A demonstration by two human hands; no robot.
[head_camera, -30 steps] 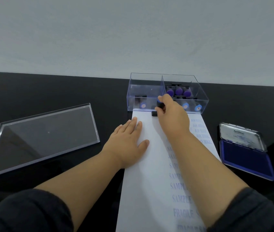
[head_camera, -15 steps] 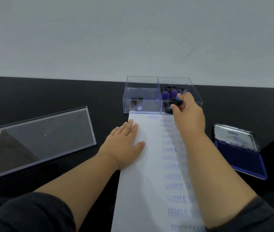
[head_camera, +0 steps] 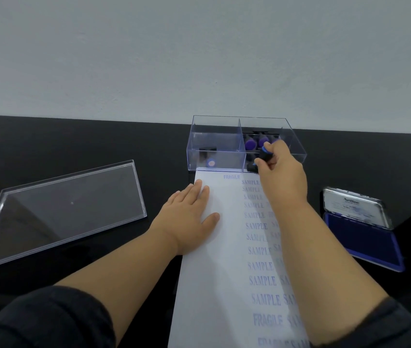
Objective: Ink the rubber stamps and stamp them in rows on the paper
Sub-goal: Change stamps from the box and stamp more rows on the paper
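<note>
The rubber stamp (head_camera: 266,154) had a short black body with a round blue cap on its top. The right hand (head_camera: 281,174) pinched it between curled fingers, over the right compartment of the clear plastic box (head_camera: 214,136), which stood at the far edge of the black table (head_camera: 99,146). More stamps with purple caps (head_camera: 257,143) stood in that same compartment, and one stamp (head_camera: 208,156) stood in the left compartment. The long white paper (head_camera: 219,285) lay with its far end touching the box; it carried blue prints, "FRAGILE" at the top and a column of "SAMPLE" below. The left hand (head_camera: 189,214) rested flat on the paper's left edge, fingers straight. The open blue ink pad (head_camera: 362,237) lay near the table's right edge, and the clear box lid (head_camera: 59,212) lay toward its left edge.
</note>
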